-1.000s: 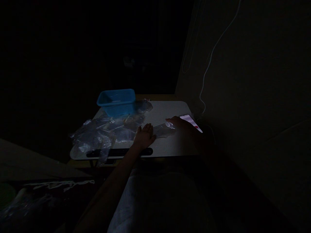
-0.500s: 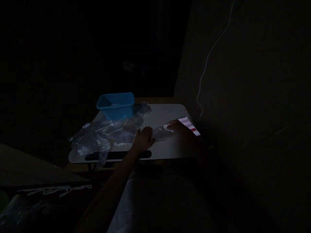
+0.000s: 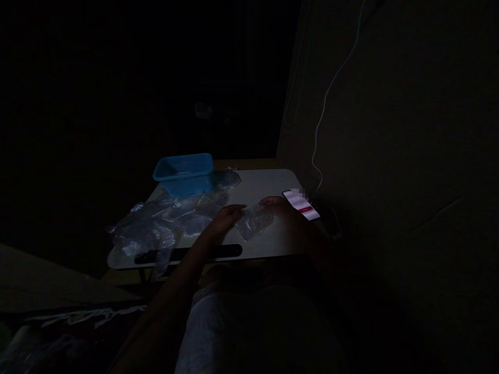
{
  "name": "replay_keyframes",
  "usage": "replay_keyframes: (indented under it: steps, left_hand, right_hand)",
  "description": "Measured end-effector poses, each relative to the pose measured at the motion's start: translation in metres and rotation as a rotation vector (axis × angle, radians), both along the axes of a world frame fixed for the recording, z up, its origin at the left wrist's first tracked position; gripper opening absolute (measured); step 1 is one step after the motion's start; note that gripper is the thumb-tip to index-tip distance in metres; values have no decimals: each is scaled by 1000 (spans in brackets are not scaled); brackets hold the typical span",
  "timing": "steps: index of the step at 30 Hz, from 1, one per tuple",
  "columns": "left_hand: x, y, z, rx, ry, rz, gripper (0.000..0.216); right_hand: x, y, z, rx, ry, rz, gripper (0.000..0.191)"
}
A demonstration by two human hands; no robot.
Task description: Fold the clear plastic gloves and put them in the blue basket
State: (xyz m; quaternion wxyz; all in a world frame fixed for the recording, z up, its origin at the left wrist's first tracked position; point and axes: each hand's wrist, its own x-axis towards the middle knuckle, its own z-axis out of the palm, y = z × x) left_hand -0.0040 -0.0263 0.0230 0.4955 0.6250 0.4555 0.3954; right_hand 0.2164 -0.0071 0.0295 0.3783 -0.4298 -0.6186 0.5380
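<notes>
The scene is very dark. A small clear plastic bag (image 3: pixel 254 223) is held above a small white table (image 3: pixel 257 184) between my two hands. My left hand (image 3: pixel 226 217) grips the bag's left end with fingers closed on it. My right hand (image 3: pixel 281 208) holds the right end, just in front of a lit phone (image 3: pixel 301 203). A heap of several clear plastic bags (image 3: pixel 163 221) lies to the left on the table. A blue plastic tub (image 3: pixel 183 171) stands at the far left corner.
A white cable (image 3: pixel 327 93) hangs down the wall on the right toward the phone. A dark slot handle (image 3: pixel 187 253) runs along the table's near edge. My lap in light cloth (image 3: pixel 241 332) is below. More crumpled plastic (image 3: pixel 27 343) lies on the floor at lower left.
My left hand lay flat on the table beside the bag; now it has closed on the bag's left end. The bag has been lifted and tilted between both hands.
</notes>
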Motion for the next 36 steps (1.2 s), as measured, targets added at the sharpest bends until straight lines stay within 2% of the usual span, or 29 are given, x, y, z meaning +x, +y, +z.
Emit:
replay_keyframes:
  steps: [3, 5, 7, 11, 15, 18, 21, 27, 36]
  left_hand:
    - [6, 9, 10, -82, -61, -124, 36]
    - [11, 11, 13, -98, -66, -130, 28]
    - [16, 9, 10, -102, -94, -52, 25]
    - [23, 6, -1, -41, -144, 217, 25]
    - [22, 8, -9, 34, -183, 309, 28]
    - [19, 10, -11, 52, -192, 307, 30]
    - [17, 11, -13, 44, -209, 298, 27]
    - [16, 10, -20, 10, -232, 262, 21]
    - [18, 2, -13, -45, -272, 213, 20]
  right_hand:
    - [-8, 11, -6, 13, 15, 1, 21]
    - [-11, 15, -9, -21, 81, -14, 20]
    - [-13, 15, -11, -66, 190, -65, 21]
    - [-16, 8, -15, -123, 350, -104, 30]
    - [-25, 1, -15, -93, 261, -100, 35]
    - [-31, -2, -12, -45, 96, -117, 30]
    - [-31, -5, -8, 15, 27, -133, 24]
    - [-25, -7, -11, 26, 70, -172, 25]
    - [-22, -7, -16, 67, 93, -153, 28]
